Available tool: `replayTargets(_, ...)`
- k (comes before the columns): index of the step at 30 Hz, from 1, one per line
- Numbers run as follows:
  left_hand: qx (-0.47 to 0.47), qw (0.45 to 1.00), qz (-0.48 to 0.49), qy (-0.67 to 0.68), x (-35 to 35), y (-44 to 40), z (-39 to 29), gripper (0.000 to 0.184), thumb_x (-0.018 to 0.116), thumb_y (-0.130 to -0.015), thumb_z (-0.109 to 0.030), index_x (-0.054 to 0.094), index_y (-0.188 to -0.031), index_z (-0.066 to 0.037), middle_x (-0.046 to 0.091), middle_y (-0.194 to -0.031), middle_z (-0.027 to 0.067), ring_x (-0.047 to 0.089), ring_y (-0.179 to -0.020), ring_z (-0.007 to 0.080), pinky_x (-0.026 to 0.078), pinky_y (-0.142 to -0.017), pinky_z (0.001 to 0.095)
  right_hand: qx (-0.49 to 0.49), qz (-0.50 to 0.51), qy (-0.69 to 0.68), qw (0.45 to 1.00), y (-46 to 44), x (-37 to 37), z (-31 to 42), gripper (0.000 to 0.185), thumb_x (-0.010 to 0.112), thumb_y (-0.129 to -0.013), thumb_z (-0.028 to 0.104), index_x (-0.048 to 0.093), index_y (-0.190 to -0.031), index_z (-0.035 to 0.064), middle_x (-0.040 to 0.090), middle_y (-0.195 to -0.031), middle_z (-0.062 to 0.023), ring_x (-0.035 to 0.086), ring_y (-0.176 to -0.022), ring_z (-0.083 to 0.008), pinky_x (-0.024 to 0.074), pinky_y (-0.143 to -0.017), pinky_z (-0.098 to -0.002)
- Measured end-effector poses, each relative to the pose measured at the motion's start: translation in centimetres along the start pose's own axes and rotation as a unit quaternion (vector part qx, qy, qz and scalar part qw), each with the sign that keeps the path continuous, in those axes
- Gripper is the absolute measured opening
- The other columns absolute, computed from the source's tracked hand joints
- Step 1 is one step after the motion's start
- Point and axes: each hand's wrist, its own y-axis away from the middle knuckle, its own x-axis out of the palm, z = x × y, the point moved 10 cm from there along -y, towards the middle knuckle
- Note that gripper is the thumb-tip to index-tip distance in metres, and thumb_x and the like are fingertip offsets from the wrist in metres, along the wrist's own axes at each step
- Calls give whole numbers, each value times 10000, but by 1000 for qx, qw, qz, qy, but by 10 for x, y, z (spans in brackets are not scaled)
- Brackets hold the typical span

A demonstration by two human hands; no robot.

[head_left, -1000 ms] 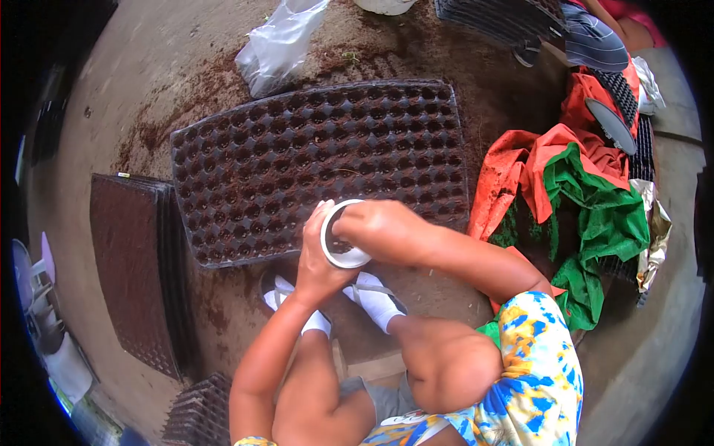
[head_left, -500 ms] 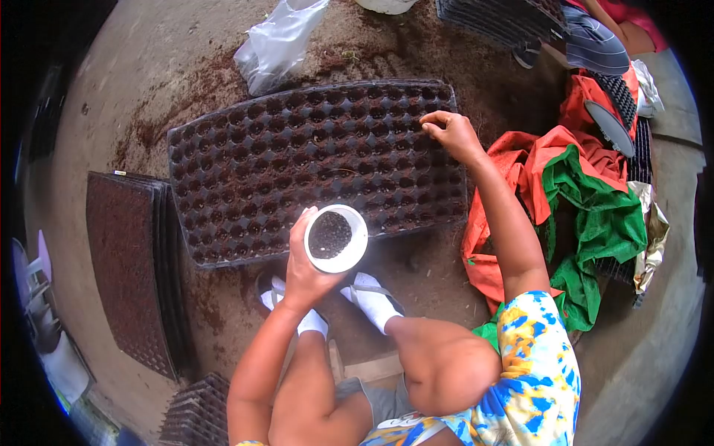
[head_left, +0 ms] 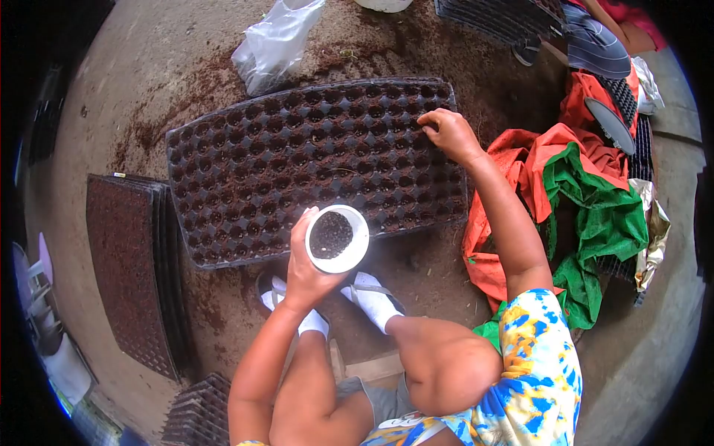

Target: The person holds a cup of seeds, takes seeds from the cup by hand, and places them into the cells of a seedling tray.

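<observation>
My left hand (head_left: 306, 269) is wrapped round a white cup (head_left: 352, 253) with dark, small grains (head_left: 329, 233) inside. The cup is tilted so its open top faces me, near the front edge of a black cell tray (head_left: 297, 167) filled with brown soil. Over the tray's right part, near its back right corner, is my right hand (head_left: 452, 135), with thumb and fingertips pinched together. Whatever is between those fingertips is too small to make out.
Soil-filled trays (head_left: 126, 267) are stacked at the left. A clear plastic bag (head_left: 275, 48) lies behind the tray. Red cloth (head_left: 509, 160) and green cloth (head_left: 613, 223) lie at the right. More black trays (head_left: 494, 18) and a person's leg (head_left: 595, 44) show at the back right.
My right hand has come out of the cup and moved to the tray's back right part. The cup, which my fingers covered earlier, now shows its contents.
</observation>
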Motion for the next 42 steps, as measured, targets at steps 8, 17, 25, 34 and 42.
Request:
replayTargets(8,-1,1000,2,-1,1,0,0,1058,900,-591,-192,238,-1404,-48,417,-1391,186,485,-1251,307,373,-1069,398,52,-19,-74,996,-14,-9,-4,181,643,-834,123,718,-989,67,686,-986,-152,661,-927,-298,509,-846,-365)
replayTargets(17,6,1000,1,-4,0,0,-2,1069,903,-580,-192,238,-1405,-50,413,-1396,193,477,-1261,320,368,-1076,402,70,-13,-93,993,-22,-6,-9,204,642,-846,116,718,-1031,74,686,-1014,-163,669,-937,-287,512,-846,-348)
replayTargets(25,6,1000,0,0,-1,0,-1,1055,900,-585,-187,245,-1401,-47,406,-1401,195,469,-1268,321,365,-1077,405,29,32,-26,999,-10,-1,-5,191,642,-834,103,724,-1005,80,682,-989,-159,657,-925,-309,513,-847,-370)
replayTargets(34,0,1000,-1,1,-1,1,-2,1048,896,-596,-186,241,-1403,-43,405,-1402,196,475,-1262,319,366,-1076,402,-6,12,-26,1000,4,-4,8,180,636,-826,95,713,-987,65,683,-980,-144,656,-925,-309,522,-837,-379)
replayTargets(42,-3,999,-4,36,-1,-1,-5,973,879,-621,-178,286,-1379,-30,410,-1374,208,412,-1299,373,326,-1098,446,-29,43,-8,999,27,6,16,189,660,-797,96,709,-977,68,692,-946,-134,663,-896,-302,531,-807,-381)
